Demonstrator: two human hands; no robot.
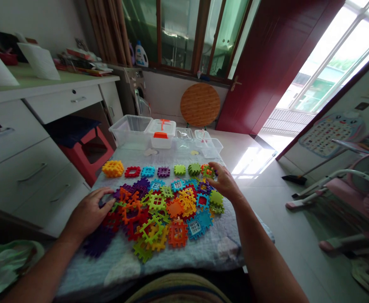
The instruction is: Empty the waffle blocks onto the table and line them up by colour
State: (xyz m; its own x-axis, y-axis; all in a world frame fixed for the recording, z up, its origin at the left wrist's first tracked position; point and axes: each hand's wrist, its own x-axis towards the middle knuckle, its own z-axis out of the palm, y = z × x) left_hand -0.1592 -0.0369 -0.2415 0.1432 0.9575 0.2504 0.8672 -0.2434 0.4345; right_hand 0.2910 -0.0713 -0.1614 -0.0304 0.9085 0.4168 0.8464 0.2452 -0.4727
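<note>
- 1 view, worn on the person's head, looking from above the near edge of the quilt-covered table (203,256)
- Faces forward and down
- Near the left hand (88,212) and right hand (224,183)
- Wide, reaching the window (184,33) and doorway (323,71)

One left hand (88,212), one right hand (222,183), six plastic building tiles (163,171) in a row, and one orange-latched box (161,139).
</note>
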